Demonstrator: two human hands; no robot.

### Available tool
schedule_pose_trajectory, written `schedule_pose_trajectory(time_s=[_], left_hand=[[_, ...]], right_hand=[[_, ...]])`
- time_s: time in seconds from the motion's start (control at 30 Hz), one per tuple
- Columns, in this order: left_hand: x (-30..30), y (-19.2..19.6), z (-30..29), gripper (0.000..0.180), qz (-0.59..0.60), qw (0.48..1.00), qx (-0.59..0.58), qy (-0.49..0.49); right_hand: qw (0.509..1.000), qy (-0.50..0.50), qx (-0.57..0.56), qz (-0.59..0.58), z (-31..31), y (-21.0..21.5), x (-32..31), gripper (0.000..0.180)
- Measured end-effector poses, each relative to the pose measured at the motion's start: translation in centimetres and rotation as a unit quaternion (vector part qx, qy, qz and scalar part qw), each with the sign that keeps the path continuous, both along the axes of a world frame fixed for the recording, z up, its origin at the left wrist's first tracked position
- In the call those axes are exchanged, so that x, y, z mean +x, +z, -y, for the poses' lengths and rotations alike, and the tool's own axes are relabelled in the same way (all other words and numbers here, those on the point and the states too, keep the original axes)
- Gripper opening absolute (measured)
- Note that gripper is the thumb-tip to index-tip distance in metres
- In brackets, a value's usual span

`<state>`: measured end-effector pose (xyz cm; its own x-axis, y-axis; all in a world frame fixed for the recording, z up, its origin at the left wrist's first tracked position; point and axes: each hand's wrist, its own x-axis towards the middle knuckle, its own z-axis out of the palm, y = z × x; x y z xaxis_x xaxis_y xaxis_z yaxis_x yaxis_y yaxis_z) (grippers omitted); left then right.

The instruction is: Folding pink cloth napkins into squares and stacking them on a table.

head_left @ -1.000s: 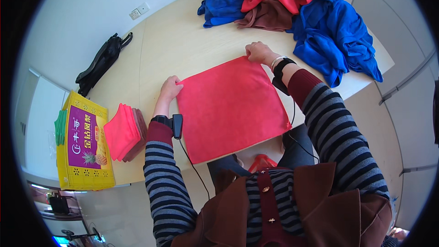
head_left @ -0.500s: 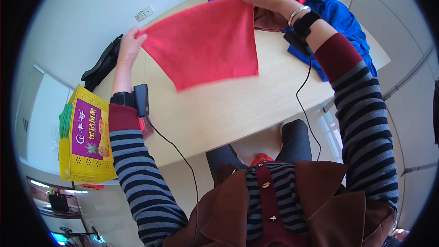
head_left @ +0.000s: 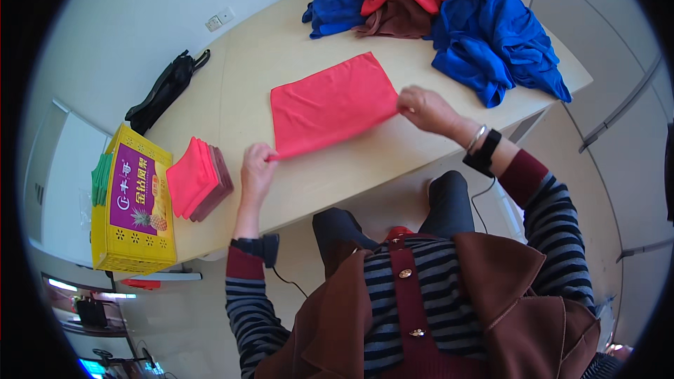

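Note:
A red cloth [head_left: 333, 104] lies spread on the pale tabletop, its near edge slightly raised. My left hand [head_left: 258, 166] pinches its near left corner. The near right corner is between the fingers of my right hand [head_left: 428, 109], which is a little blurred. To the left of my left hand sits a stack of folded cloths [head_left: 194, 179], red ones on top of brownish ones. Beyond my right hand is a big loose heap of blue cloths [head_left: 484, 35], with red ones and a brown cloth [head_left: 397, 18] mixed in.
A yellow box [head_left: 105, 242] with a purple panel stands at the table's left end, green folded cloths [head_left: 100, 179] at its far side. A black bag [head_left: 163, 91] lies along the wall, below a socket [head_left: 220, 19]. The pale table [head_left: 246, 56] ends just before my legs.
Both hands have come down and nearer to me. The red cloth, held up in the air before, now rests mostly on the table. The folded stack has come into full view.

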<state>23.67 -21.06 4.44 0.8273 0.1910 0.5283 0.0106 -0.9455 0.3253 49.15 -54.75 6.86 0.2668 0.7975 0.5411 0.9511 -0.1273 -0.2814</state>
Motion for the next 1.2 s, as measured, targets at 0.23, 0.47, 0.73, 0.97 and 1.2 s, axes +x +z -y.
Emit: schedule_pose_trajectory(time_s=[0.23, 0.47, 0.73, 0.97, 1.2], left_hand=[[-5.9, -2.9, 5.7, 0.017, -0.018, 0.998, -0.063, 0.025], [-8.1, 0.4, 6.5, 0.012, -0.147, 0.988, -0.043, -0.028], [1.3, 1.1, 2.1, 0.011, -0.104, 0.979, -0.16, -0.076], [5.5, -2.1, 4.8, 0.031, -0.126, 0.992, -0.005, -0.018], [0.4, -4.5, 4.8, 0.066, -0.181, 0.981, 0.053, 0.036]], right_hand=[[0.998, 0.005, -0.058, -0.016, 4.2, -2.3, -4.7, 0.005], [0.98, 0.05, -0.175, -0.083, 6.0, -0.4, -6.5, 0.01], [0.966, 0.052, -0.234, -0.097, -2.4, 0.7, -3.4, 0.034], [0.936, 0.132, -0.324, 0.039, -10.2, -3.2, -6.1, 0.063], [0.947, -0.015, -0.317, 0.047, -11.8, -4.0, -0.3, 0.067]])
